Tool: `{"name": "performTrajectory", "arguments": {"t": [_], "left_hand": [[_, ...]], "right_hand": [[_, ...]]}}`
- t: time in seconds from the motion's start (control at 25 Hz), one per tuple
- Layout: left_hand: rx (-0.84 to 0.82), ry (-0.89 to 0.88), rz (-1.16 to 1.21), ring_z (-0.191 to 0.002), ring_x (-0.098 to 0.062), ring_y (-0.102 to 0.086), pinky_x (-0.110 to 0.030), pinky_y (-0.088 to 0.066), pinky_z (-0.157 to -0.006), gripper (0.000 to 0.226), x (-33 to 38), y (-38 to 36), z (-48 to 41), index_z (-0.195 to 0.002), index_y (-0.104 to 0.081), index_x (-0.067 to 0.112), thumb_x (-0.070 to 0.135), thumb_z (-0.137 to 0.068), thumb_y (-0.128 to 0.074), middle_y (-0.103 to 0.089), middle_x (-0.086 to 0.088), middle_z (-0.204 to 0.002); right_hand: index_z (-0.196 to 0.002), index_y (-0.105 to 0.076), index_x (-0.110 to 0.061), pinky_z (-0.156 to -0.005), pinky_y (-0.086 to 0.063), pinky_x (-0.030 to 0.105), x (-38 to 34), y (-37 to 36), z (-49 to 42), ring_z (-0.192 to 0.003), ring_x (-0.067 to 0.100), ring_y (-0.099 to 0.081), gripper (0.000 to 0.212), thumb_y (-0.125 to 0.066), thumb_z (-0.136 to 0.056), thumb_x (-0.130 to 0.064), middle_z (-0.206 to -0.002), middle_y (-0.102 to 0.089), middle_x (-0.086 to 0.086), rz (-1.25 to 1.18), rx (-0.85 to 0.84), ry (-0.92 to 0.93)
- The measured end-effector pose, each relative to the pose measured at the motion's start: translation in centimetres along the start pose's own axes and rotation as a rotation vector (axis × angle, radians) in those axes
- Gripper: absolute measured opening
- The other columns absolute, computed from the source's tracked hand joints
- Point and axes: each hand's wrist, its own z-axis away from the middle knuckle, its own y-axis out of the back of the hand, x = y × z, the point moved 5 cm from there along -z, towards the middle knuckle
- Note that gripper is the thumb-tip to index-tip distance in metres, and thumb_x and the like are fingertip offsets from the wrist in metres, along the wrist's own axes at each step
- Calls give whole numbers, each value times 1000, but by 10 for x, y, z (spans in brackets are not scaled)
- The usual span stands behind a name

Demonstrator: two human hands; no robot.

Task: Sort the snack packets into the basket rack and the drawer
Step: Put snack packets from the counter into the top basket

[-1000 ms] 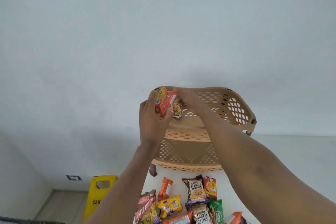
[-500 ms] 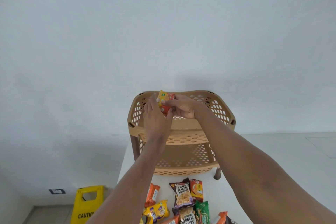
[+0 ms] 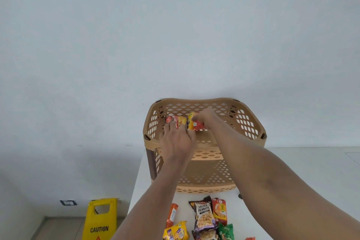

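Head view, top tier of the basket rack:

1. Left hand: reaches in over the near rim at 9 o'clock of the tier. Its fingers are stretched almost straight, not clenched, and the tips touch the lower edge of the round-logo packet. That packet stands on edge inside the top basket at 12 o'clock of the hand.
2. Right hand: sits near the centre of the tier with its fingers curled over the yellow-topped packet, grasping it at the upper end. The packet lies at 9 o'clock of the hand, inside the basket, and touches the round-logo packet side by side.
3. Lower tier: the mesh shows between the two forearms. Its contents cannot be made out.

White table, at 6 o'clock of the rack, loose stock:

- Salted peanuts packet.
- Red packet, touching the peanuts at 3 o'clock.
- Orange packet, at 9 o'clock of the peanuts, apart from them.
- Yellow biscuit packet.
- Green packet.

Floor, at 8 o'clock of the rack: yellow caution sign, below the wall socket.
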Motion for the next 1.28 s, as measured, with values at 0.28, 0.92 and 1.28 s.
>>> {"name": "performTrajectory", "arguments": {"t": [0.28,0.92,1.28], "left_hand": [[39,-13,9,-93,-23,-59,-42,-51,-85,49,1,0,4,-79,-70,17,37,-100,-31,-69,-5,-95],[108,-156,15,-145,-25,-39,-51,-25,-119,47,-18,-2,60,-138,-53,19,43,-107,-28,-48,-6,-152],[-25,-237,-105,-163,-21,-4,-60,-4,-127,64,-68,-36,140,-167,-15,18,33,-107,-32,-5,-3,-176]], "right_hand": [[-134,-62,-1,-84,-54,34,-7,-1,8,-122,32,-68,35,-68,-101,-13,-136,-66,19,290,211,157],[-107,-67,-11,-86,-54,40,9,35,146,-101,27,-66,16,-55,-99,-18,-107,-69,6,404,500,802],[-91,-58,-18,-72,-45,28,136,-45,218,-74,13,-51,5,-56,-95,-17,-83,-60,-6,332,431,1042]]}}
